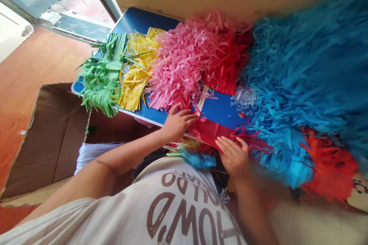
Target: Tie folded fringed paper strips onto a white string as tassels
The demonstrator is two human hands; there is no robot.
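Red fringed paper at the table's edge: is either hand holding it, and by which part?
The left hand touches the red paper toward its left end, the right hand at its near edge; whether either grips or only presses cannot be told.

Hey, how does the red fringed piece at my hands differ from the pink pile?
The red fringed piece has a smooth, flat middle; the pink pile is bushy. The pink pile looks larger than the red fringed piece. Both show narrow strips.
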